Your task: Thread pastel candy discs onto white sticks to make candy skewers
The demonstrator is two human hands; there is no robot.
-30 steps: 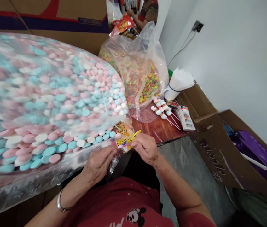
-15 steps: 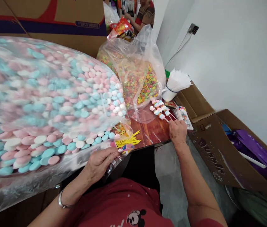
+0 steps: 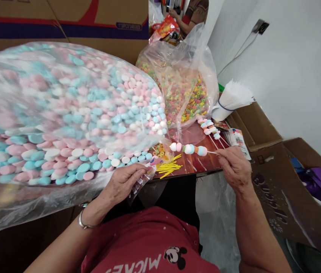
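My right hand (image 3: pixel 235 167) pinches the bare stick end of a marshmallow skewer (image 3: pixel 190 149), which points left over the table with pink, white and blue pieces and small rings on it. In my left hand (image 3: pixel 124 182) is a small clear printed plastic bag (image 3: pixel 144 177), gripped between thumb and fingers at the table's front edge. Just right of that bag lies a pile of yellow twist ties (image 3: pixel 169 167). Several finished-looking skewers (image 3: pixel 210 128) rest on the table beyond my right hand.
A huge clear bag of marshmallows (image 3: pixel 92 113) covers the left. Behind stands a bag of cereal rings (image 3: pixel 187 91). White sticks (image 3: pixel 235 96) are bundled at the right, near flat packets (image 3: pixel 238 141) and an open cardboard box (image 3: pixel 274 189). A person (image 3: pixel 196 17) is at the back.
My right hand has lifted one marshmallow skewer from the group on the table and swung it level towards the left. My left hand still grips the plastic bag. The view has shifted.
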